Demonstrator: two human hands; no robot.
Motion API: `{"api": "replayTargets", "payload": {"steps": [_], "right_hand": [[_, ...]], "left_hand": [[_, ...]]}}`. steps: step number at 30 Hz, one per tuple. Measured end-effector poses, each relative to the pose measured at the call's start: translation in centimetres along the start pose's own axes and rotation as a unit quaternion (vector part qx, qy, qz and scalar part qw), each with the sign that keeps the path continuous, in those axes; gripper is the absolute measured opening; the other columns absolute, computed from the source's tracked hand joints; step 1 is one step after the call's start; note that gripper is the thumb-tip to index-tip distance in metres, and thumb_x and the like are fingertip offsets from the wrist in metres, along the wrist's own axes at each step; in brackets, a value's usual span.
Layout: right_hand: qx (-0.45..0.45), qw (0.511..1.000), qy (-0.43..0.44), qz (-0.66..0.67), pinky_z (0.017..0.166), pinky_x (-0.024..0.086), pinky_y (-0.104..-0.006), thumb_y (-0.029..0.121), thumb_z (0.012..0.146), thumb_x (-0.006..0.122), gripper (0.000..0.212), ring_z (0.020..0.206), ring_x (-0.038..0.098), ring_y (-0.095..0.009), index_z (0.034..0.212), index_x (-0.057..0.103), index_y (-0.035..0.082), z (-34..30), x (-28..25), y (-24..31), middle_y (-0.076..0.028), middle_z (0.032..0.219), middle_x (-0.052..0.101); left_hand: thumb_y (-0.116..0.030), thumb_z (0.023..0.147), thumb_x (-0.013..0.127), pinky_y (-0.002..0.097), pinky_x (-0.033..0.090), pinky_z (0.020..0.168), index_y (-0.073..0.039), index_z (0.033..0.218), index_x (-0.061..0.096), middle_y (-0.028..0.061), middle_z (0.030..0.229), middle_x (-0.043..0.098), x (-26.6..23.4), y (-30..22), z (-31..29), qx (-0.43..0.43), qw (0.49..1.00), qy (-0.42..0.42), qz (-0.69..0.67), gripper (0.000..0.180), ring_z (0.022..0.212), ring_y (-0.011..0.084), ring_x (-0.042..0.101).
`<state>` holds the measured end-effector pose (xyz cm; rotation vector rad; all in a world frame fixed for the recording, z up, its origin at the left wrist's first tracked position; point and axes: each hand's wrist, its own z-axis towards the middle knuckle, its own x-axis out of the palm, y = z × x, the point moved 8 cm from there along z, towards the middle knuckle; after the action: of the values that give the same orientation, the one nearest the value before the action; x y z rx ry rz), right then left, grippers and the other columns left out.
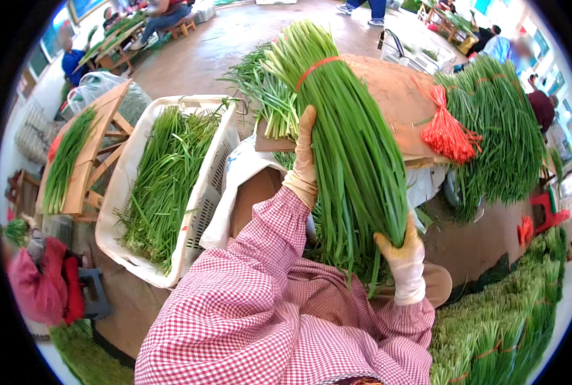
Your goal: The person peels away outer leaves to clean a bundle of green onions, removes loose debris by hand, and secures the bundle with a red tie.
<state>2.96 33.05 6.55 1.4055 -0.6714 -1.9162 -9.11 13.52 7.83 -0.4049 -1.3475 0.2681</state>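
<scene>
A large bunch of Chinese chives [350, 135] is held up in front of me, its pale cut ends at the top and an orange band [316, 72] around it. My left hand [305, 151], in a cream glove, grips its left side below the band; most of its fingers are hidden behind the stalks. Lower down, my gloved right hand [401, 256] is closed around the leaf end, thumb showing on the near side. Behind the bunch stands a wooden board table [388, 83] with loose chives [279, 115] at its left end. Orange ties [449, 131] hang in a cluster at its right.
To my left stands a white plastic crate [170, 273] of loose chives. Banded bunches [497, 128] drape over the table's right end; more bunches [504, 321] line the floor at lower right. A red stool [546, 208] stands at right. A co-worker [42, 279] sits at far left.
</scene>
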Motion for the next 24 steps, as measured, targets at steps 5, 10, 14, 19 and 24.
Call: {"api": "replayTargets", "payload": {"steps": [5,10,14,19,24], "right_hand": [[0.068,0.974,0.178,-0.125,0.063,0.050,-0.0342,0.026,0.077,0.062,0.028,0.070,0.062,-0.030,0.096,0.060,0.006,-5.2,4.2,-10.4,-0.018,0.077,0.062],[0.156,0.878,0.265,-0.366,0.067,0.050,-0.0351,0.023,0.082,0.053,0.021,0.077,0.061,-0.027,0.094,0.062,0.008,-2.0,-0.4,-16.5,-0.013,0.086,0.063],[0.029,0.994,0.001,0.101,0.073,0.046,-0.0230,0.012,0.084,0.054,0.022,0.083,0.057,-0.016,0.103,0.057,0.002,7.7,-5.5,-4.9,-0.008,0.092,0.060],[-0.108,0.966,-0.008,0.233,0.069,0.042,-0.0223,0.011,0.076,0.064,0.026,0.078,0.050,-0.011,0.100,0.058,0.003,12.8,-1.2,9.2,-0.003,0.088,0.054],[-0.191,0.960,-0.049,0.200,0.065,0.041,-0.0243,0.003,0.072,0.064,0.016,0.071,0.050,-0.013,0.086,0.057,0.001,12.0,1.4,9.4,-0.005,0.078,0.053]], "left_hand": [[-0.057,0.074,0.056,0.0308,0.049,0.080,-0.010,0.117,0.049,0.0043,0.106,0.057,-1.9,-0.7,0.4,0.011,1.000,-0.002,-0.007,0.063,0.092,0.0165,0.056],[-0.054,0.075,0.057,0.0303,0.050,0.076,-0.008,0.116,0.049,0.0054,0.104,0.058,-1.9,-1.2,0.6,-0.019,1.000,0.017,-0.016,0.063,0.088,0.0173,0.058],[-0.053,0.075,0.058,0.0301,0.050,0.076,-0.008,0.116,0.049,0.0054,0.104,0.058,-1.7,-0.2,1.1,-0.054,0.998,0.031,-0.017,0.062,0.088,0.0174,0.058],[-0.053,0.075,0.058,0.0300,0.051,0.075,-0.008,0.116,0.049,0.0055,0.104,0.058,-2.4,2.8,0.8,-0.123,0.991,0.040,-0.033,0.062,0.087,0.0174,0.058],[-0.052,0.075,0.058,0.0298,0.051,0.075,-0.007,0.116,0.049,0.0055,0.104,0.058,-4.3,4.2,0.6,-0.165,0.984,0.043,-0.048,0.062,0.087,0.0174,0.058]]}}
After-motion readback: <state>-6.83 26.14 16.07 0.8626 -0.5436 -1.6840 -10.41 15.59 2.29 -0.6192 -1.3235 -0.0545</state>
